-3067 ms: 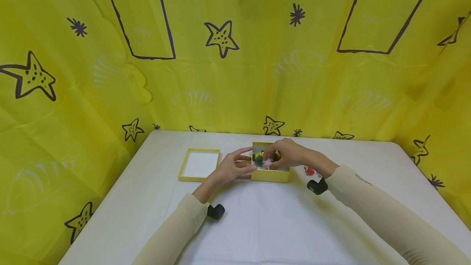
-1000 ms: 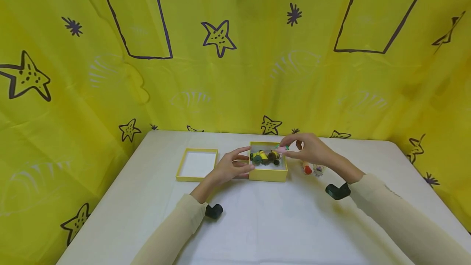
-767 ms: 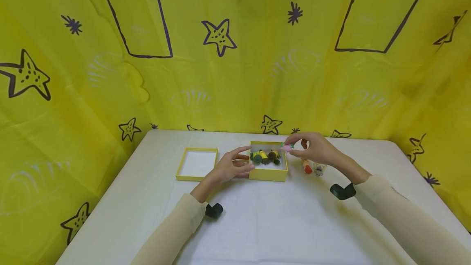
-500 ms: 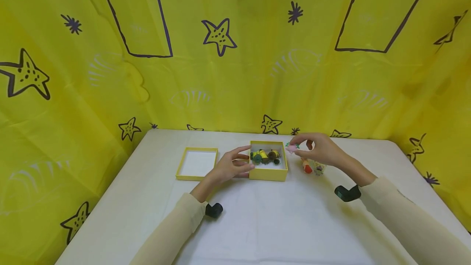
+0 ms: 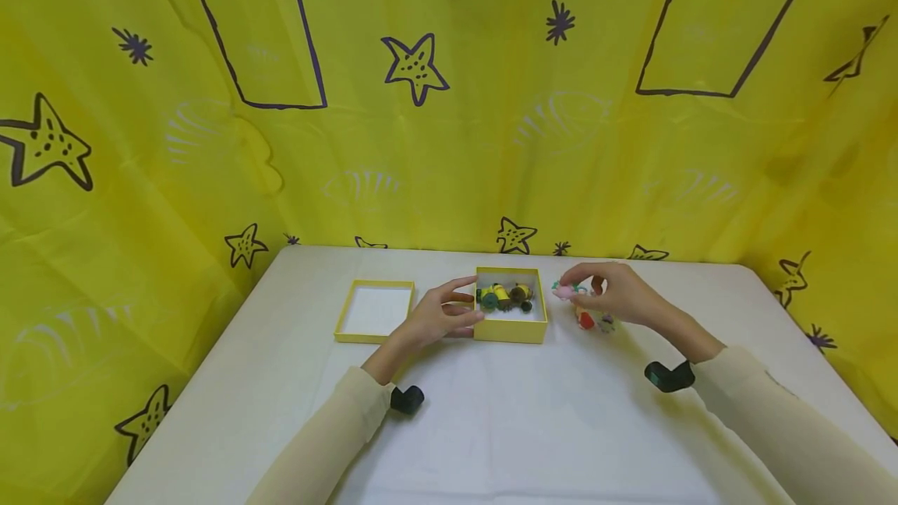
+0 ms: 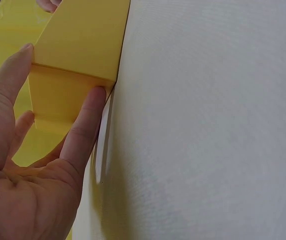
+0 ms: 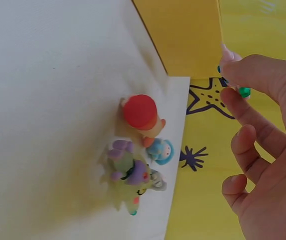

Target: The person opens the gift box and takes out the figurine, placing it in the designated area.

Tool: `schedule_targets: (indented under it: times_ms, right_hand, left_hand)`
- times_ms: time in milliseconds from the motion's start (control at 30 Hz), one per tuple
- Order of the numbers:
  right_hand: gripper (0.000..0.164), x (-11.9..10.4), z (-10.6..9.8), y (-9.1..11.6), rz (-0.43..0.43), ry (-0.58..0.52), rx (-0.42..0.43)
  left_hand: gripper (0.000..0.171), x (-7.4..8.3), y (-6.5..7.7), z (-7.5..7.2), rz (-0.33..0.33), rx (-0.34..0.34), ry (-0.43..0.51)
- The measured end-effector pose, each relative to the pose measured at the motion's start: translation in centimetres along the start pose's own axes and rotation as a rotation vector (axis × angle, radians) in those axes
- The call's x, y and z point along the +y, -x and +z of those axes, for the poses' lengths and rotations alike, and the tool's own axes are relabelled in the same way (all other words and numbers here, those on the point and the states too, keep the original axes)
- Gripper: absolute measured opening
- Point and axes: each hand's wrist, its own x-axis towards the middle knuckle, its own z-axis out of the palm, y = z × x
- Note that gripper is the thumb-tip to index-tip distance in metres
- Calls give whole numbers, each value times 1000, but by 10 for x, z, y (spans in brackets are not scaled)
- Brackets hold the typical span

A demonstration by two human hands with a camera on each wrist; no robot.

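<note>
My left hand (image 5: 435,316) rests its fingertips on the left side of a yellow box (image 5: 510,331). In the left wrist view the fingers (image 6: 85,125) are spread and nearly straight against the box wall (image 6: 78,40). Just right of the box, my right hand (image 5: 617,293) pinches a small pink toy figurine (image 5: 563,292) with green parts between thumb and index finger. Its pink tip (image 7: 228,55) shows past the thumb in the right wrist view; much of it is hidden. Inside the box lie several yellow, green and brown toy figures (image 5: 501,298).
A shallow yellow-rimmed lid (image 5: 375,338) lies left of the box. Beneath and beside my right hand, several small figurines lie on the white table: one with a red base (image 7: 140,111), a light-blue one (image 7: 160,151) and a purple one (image 7: 138,171). A yellow curtain (image 5: 435,162) stands behind.
My right hand has lifted the pink figurine out of the box and carried it right past the rim, lowering slightly in the last half second. The left hand has stayed at the box.
</note>
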Motion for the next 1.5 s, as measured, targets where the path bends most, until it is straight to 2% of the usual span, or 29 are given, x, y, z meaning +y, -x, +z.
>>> schedule_targets:
  times_ms: [567,833,967,1500]
  right_hand:
    - [18,18,14,4,-29,-27,-59]
    - [20,25,21,3,-117,-8,-87]
    - [18,27,25,1,-133,12,-106]
    - [19,29,28,-1,-97,84,-152]
  left_hand:
    - [74,2,-2,-1,0,4,-15]
    - [75,1,-2,-1,-5,0,0]
    - [75,0,-2,-1,4,1,1]
    - [77,-1,-1,0,-2,-1,5]
